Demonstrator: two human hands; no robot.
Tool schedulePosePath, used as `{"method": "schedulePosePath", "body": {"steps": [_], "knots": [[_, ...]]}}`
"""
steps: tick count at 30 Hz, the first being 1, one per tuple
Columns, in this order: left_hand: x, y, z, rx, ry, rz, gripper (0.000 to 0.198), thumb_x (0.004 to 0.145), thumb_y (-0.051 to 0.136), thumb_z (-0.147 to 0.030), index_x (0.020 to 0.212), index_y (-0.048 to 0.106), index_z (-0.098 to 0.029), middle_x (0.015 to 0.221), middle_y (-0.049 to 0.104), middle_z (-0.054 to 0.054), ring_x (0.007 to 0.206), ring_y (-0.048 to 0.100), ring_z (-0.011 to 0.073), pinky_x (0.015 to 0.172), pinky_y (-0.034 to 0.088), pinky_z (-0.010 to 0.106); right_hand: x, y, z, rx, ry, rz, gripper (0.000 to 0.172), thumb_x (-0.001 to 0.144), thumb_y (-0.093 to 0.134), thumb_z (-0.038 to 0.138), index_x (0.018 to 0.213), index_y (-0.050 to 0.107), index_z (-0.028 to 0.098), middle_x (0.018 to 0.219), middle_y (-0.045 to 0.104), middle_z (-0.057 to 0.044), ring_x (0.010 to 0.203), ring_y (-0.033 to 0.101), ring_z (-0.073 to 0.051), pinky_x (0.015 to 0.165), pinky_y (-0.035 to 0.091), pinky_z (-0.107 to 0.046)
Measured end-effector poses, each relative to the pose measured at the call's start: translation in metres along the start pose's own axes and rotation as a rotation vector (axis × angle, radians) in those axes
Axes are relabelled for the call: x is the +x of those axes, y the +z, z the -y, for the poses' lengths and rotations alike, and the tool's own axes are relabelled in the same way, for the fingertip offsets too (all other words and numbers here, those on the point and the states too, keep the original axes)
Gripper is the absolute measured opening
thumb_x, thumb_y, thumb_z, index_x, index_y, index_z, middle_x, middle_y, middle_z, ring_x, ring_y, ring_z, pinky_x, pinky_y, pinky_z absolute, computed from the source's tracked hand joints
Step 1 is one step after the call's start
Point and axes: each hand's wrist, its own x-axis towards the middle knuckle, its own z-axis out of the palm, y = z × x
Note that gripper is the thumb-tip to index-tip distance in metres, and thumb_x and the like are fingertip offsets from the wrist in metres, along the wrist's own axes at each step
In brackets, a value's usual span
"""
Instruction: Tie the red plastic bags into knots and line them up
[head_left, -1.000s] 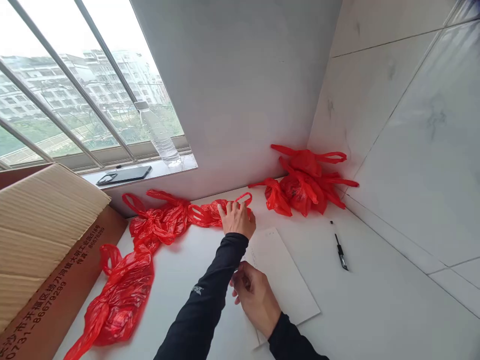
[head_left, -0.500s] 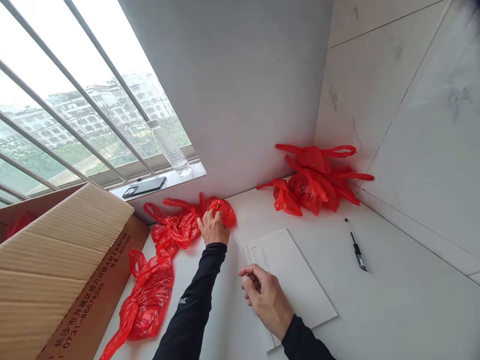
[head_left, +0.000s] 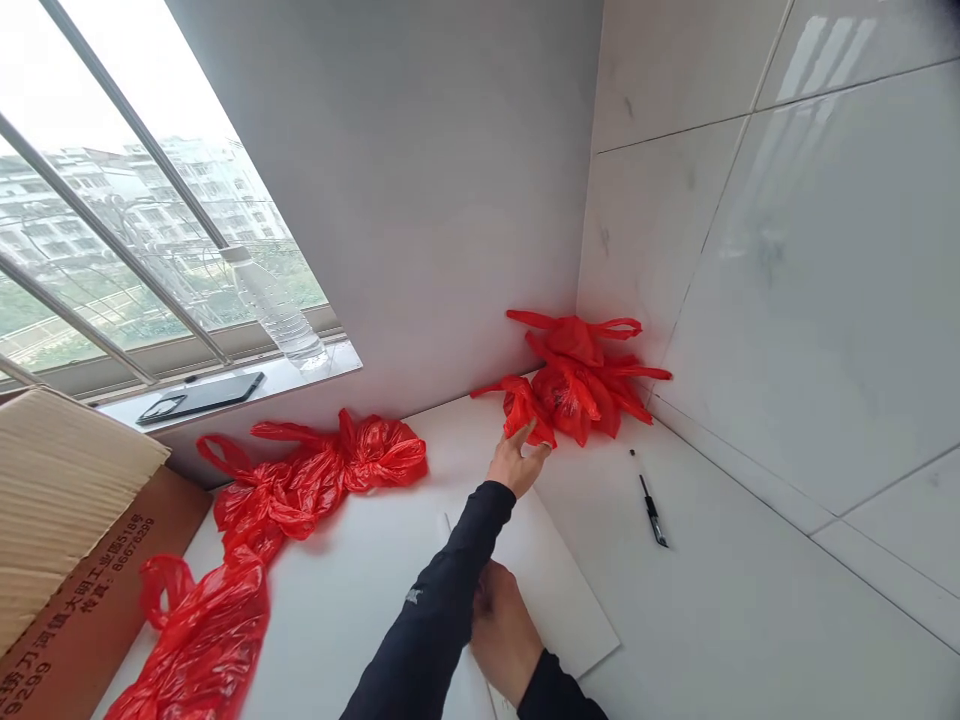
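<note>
My left hand [head_left: 519, 462] reaches to the front of the right-hand group of red plastic bags [head_left: 574, 395], which are bunched in the corner. Its fingertips touch the nearest bag, with thumb and fingers apart; I see no grip on it. My right hand [head_left: 507, 630] hovers lower down over the white paper sheets [head_left: 577, 590], partly behind my left forearm, its fingers hidden. A second group of knotted red bags [head_left: 322, 470] lies along the wall at left. Another red bag [head_left: 202, 640] rests nearer to me beside the carton.
An open cardboard carton [head_left: 82, 560] stands at the left edge. On the windowsill are a clear bottle [head_left: 277, 310] and a dark phone [head_left: 202, 398]. A black pen [head_left: 652, 515], its cap off, lies right of the paper. Walls close off the back and right.
My left hand has moved right, from the left group of bags to the right group. My right hand is now partly covered by the left forearm. The view has turned right.
</note>
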Motion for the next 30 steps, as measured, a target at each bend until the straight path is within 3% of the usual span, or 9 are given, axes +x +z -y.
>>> {"method": "schedulePosePath", "body": {"steps": [3, 6, 11, 15, 19, 24, 30], "knots": [[0.011, -0.006, -0.003, -0.177, -0.032, -0.015, 0.069, 0.078, 0.066, -0.033, 0.143, 0.053, -0.016, 0.154, 0.045, 0.021, 0.141, 0.043, 0.0368, 0.112, 0.033, 0.05, 0.002, 0.0, 0.002, 0.108, 0.038, 0.007, 0.018, 0.091, 0.057, 0.034, 0.084, 0.063, 0.019, 0.079, 0.07, -0.005, 0.07, 0.063, -0.02, 0.064, 0.052, -0.032], [0.001, -0.029, -0.012, -0.353, -0.019, -0.037, 0.061, 0.086, 0.056, -0.038, 0.144, 0.052, -0.023, 0.155, 0.045, 0.016, 0.142, 0.043, 0.0304, 0.109, 0.037, 0.047, 0.006, -0.003, 0.004, 0.268, 0.151, 0.014, 0.035, 0.093, 0.056, 0.052, 0.099, 0.064, 0.019, 0.089, 0.071, -0.007, 0.075, 0.067, -0.021, 0.062, 0.055, -0.032], [-0.056, -0.086, -0.02, -0.803, 0.012, -0.103, 0.038, 0.083, 0.06, -0.038, 0.112, 0.075, -0.018, 0.132, 0.068, 0.015, 0.141, 0.045, 0.0304, 0.119, 0.022, 0.047, 0.017, -0.023, 0.01, 0.75, 0.284, -0.147, 0.056, 0.091, 0.052, 0.066, 0.125, 0.057, 0.022, 0.119, 0.069, -0.011, 0.108, 0.07, -0.025, 0.093, 0.057, -0.041], [-0.111, -0.114, -0.011, -0.953, 0.092, -0.13, 0.041, 0.084, 0.057, -0.039, 0.098, 0.08, -0.009, 0.107, 0.077, 0.017, 0.121, 0.062, 0.0349, 0.119, 0.027, 0.048, 0.024, -0.038, 0.011, 0.945, 0.288, -0.215, 0.052, 0.091, 0.052, 0.065, 0.116, 0.063, 0.021, 0.123, 0.07, -0.012, 0.12, 0.065, -0.027, 0.105, 0.051, -0.043], [-0.163, -0.116, 0.0, -0.959, 0.085, 0.02, 0.042, 0.09, 0.051, -0.037, 0.1, 0.081, -0.008, 0.106, 0.077, 0.018, 0.114, 0.065, 0.0351, 0.117, 0.033, 0.049, 0.022, -0.037, 0.01, 0.876, 0.237, -0.212, 0.04, 0.089, 0.063, 0.055, 0.114, 0.066, 0.023, 0.121, 0.071, -0.009, 0.116, 0.067, -0.027, 0.1, 0.055, -0.043], [-0.214, -0.106, 0.013, -0.726, -0.023, 0.272, 0.041, 0.094, 0.053, -0.042, 0.113, 0.077, -0.016, 0.122, 0.072, 0.017, 0.122, 0.061, 0.0364, 0.114, 0.037, 0.051, 0.008, -0.028, 0.011, 0.602, 0.158, -0.133, 0.038, 0.087, 0.069, 0.049, 0.115, 0.064, 0.024, 0.122, 0.07, -0.007, 0.111, 0.068, -0.025, 0.095, 0.056, -0.04], [-0.249, -0.102, 0.015, -0.415, -0.132, 0.31, 0.037, 0.093, 0.06, -0.044, 0.126, 0.069, -0.029, 0.124, 0.072, 0.01, 0.125, 0.06, 0.031, 0.112, 0.038, 0.048, 0.004, -0.021, -0.002, 0.394, 0.086, -0.125, 0.027, 0.088, 0.068, 0.048, 0.092, 0.062, 0.022, 0.102, 0.069, -0.003, 0.106, 0.068, -0.022, 0.103, 0.051, -0.04]]}}
